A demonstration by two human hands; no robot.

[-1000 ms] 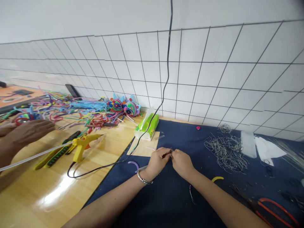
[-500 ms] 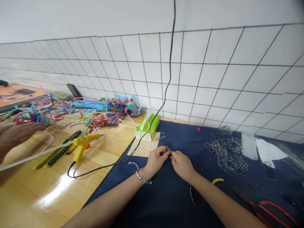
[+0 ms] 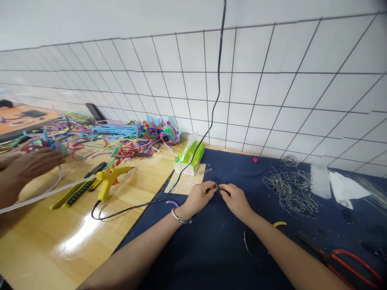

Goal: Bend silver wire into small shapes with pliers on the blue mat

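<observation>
Over the dark blue cloth, my left hand pinches a small dark piece at its fingertips. It is too small to name. My right hand hovers just to the right, its thumb and forefinger slightly parted and facing that piece; I see nothing between them. Behind my left hand lies a thin wooden board, and a purple curved strip rests near my bracelet. A thin twisted wire lies below my right wrist. Close to my right forearm is a yellow curved piece.
Tangled wire and red-handled scissors are on the right. A green tissue pack stands behind the board. At left are a yellow glue gun, a cutter knife, colourful pipe cleaners and another person's hand. A black cable hangs across.
My right fingertips have come away from my left ones, leaving a small gap. The other person's hand moved left, then back right. The view has shifted slightly.
</observation>
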